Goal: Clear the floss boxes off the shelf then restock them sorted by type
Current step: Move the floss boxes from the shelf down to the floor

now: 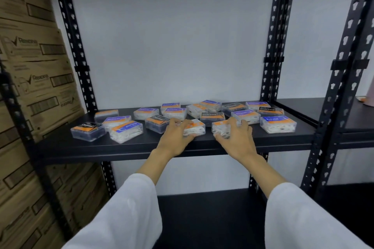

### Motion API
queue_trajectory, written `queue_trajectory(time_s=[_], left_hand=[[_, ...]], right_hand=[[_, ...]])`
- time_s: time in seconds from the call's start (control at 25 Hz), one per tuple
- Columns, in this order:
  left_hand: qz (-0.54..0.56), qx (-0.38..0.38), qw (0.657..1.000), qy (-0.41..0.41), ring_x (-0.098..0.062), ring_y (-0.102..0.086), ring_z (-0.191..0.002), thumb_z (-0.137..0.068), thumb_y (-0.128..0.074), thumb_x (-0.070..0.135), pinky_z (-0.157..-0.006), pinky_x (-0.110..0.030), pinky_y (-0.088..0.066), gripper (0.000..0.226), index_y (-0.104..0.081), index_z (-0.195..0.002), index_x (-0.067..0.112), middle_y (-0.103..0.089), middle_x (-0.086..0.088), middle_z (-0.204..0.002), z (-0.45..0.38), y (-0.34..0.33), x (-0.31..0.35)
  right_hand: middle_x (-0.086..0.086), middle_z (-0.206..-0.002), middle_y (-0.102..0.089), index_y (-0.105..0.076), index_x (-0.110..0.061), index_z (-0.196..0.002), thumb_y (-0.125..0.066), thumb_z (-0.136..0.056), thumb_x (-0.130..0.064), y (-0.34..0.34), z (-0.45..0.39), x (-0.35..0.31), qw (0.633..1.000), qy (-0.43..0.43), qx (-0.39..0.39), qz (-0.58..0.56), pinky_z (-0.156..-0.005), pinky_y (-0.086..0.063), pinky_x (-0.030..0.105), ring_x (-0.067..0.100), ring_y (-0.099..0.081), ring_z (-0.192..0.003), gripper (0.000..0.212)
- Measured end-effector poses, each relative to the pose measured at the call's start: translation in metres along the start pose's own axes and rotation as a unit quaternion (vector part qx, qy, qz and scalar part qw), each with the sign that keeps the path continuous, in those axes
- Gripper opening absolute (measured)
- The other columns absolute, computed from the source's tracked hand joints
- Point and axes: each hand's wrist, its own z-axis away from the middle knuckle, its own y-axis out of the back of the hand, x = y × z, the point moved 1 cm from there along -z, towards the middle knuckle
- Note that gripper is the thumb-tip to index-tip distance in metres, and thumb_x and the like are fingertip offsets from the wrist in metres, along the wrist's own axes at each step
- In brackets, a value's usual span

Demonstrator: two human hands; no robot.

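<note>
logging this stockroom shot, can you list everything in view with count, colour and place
floss boxes: about eighteen, clear with orange and blue or black labels, scattered unsorted on the middle shelf; some read Charcoal, Smooth or Round
shelf: one, black board, middle of the rack
rack: black perforated metal uprights, centre; a second one adjoins on the right
cartons: several, brown cardboard, stacked at the left
wall: white, behind the rack
sleeves: two, white, bottom of the view
left hand: gripping a front centre box
right hand: gripping the neighbouring box
</note>
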Motion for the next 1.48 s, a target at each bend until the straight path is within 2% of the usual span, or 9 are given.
queue_trajectory(time_s=[0.24, 0.44, 0.56, 0.64, 0.92, 1.0, 1.2, 1.36, 1.48], left_hand=[[0.053, 0.049, 0.997, 0.006, -0.028, -0.038, -0.127, -0.089, -0.062, 0.040, -0.102, -0.041, -0.043, 0.050, -0.047, -0.136, 0.033, -0.035, -0.005, -0.136, 0.023, 0.002, 0.000], [0.133, 0.199, 0.971, -0.004, -0.006, -0.047, -0.109, -0.083, -0.069, 0.041, -0.083, -0.020, -0.047, 0.043, -0.057, -0.124, 0.036, -0.034, 0.010, -0.128, 0.099, -0.014, 0.000], [0.177, 0.211, 0.961, 0.009, 0.003, -0.044, -0.108, -0.083, -0.071, 0.033, -0.082, -0.002, -0.038, 0.042, -0.057, -0.122, 0.034, -0.033, 0.013, -0.126, 0.147, -0.042, -0.008], [0.195, 0.205, 0.958, 0.043, 0.004, -0.045, -0.109, -0.081, -0.073, 0.027, -0.082, -0.003, -0.041, 0.043, -0.058, -0.120, 0.033, -0.034, 0.013, -0.124, 0.177, -0.071, -0.021], [0.166, 0.071, 0.956, 0.232, -0.013, -0.051, -0.105, -0.072, -0.075, 0.026, -0.081, -0.033, -0.054, 0.070, -0.044, -0.133, 0.032, -0.029, 0.010, -0.119, 0.254, -0.219, -0.098], [0.148, 0.020, 0.948, 0.282, -0.015, -0.053, -0.104, -0.072, -0.076, 0.030, -0.084, -0.036, -0.054, 0.076, -0.039, -0.139, 0.026, -0.029, 0.007, -0.120, 0.268, -0.260, -0.120], [0.131, -0.080, 0.928, 0.340, -0.017, -0.057, -0.101, -0.072, -0.075, 0.035, -0.086, -0.035, -0.052, 0.059, -0.051, -0.126, 0.029, -0.037, 0.007, -0.116, 0.296, -0.349, -0.174], [0.058, -0.200, 0.916, 0.343, -0.020, -0.036, -0.119, -0.076, -0.070, 0.037, -0.087, -0.035, -0.047, 0.062, -0.045, -0.133, 0.033, -0.036, 0.006, -0.127, 0.313, -0.408, -0.209], [0.046, -0.237, 0.904, 0.352, -0.022, -0.032, -0.123, -0.078, -0.069, 0.034, -0.086, -0.035, -0.045, 0.062, -0.042, -0.135, 0.034, -0.034, 0.005, -0.132, 0.313, -0.441, -0.224]], right_hand=[[0.014, -0.135, -0.029, -0.039, -0.026, -0.123, -0.064, -0.077, -0.048, 0.000, 0.015, -0.003, 0.999, 0.000, 0.025, -0.043, -0.095, -0.041, 0.042, 0.033, -0.033, -0.117, 0.056], [0.009, -0.134, -0.029, -0.040, -0.019, -0.125, -0.070, -0.074, -0.041, -0.001, 0.066, -0.004, 0.994, 0.038, 0.075, -0.077, -0.094, -0.041, 0.036, 0.026, -0.032, -0.119, 0.063], [0.009, -0.135, -0.030, -0.040, -0.016, -0.127, -0.073, -0.072, -0.035, -0.021, 0.105, 0.005, 0.991, 0.047, 0.085, -0.087, -0.090, -0.038, 0.028, 0.023, -0.033, -0.119, 0.067], [0.007, -0.134, -0.031, -0.039, -0.015, -0.126, -0.074, -0.071, -0.035, -0.046, 0.135, 0.019, 0.993, 0.037, 0.067, -0.094, -0.085, -0.040, 0.026, 0.022, -0.035, -0.118, 0.068], [0.007, -0.134, -0.028, -0.033, -0.013, -0.131, -0.070, -0.069, -0.028, -0.175, 0.229, 0.100, 0.992, -0.062, -0.095, -0.057, -0.082, -0.043, 0.030, 0.026, -0.034, -0.117, 0.074], [0.008, -0.134, -0.027, -0.031, -0.010, -0.134, -0.071, -0.069, -0.029, -0.211, 0.248, 0.125, 0.985, -0.093, -0.144, -0.036, -0.085, -0.046, 0.037, 0.029, -0.034, -0.117, 0.079], [0.018, -0.134, -0.033, -0.028, 0.003, -0.141, -0.078, -0.069, -0.043, -0.299, 0.296, 0.188, 0.962, -0.165, -0.216, -0.007, -0.095, -0.043, 0.042, 0.036, -0.039, -0.120, 0.099], [0.013, -0.131, -0.031, -0.028, -0.002, -0.137, -0.074, -0.072, -0.049, -0.350, 0.323, 0.228, 0.936, -0.222, -0.273, 0.015, -0.090, -0.043, 0.040, 0.032, -0.040, -0.114, 0.092], [0.014, -0.134, -0.031, -0.027, -0.002, -0.139, -0.068, -0.075, -0.056, -0.381, 0.330, 0.248, 0.930, -0.228, -0.286, 0.037, -0.095, -0.042, 0.041, 0.032, -0.038, -0.115, 0.093]])
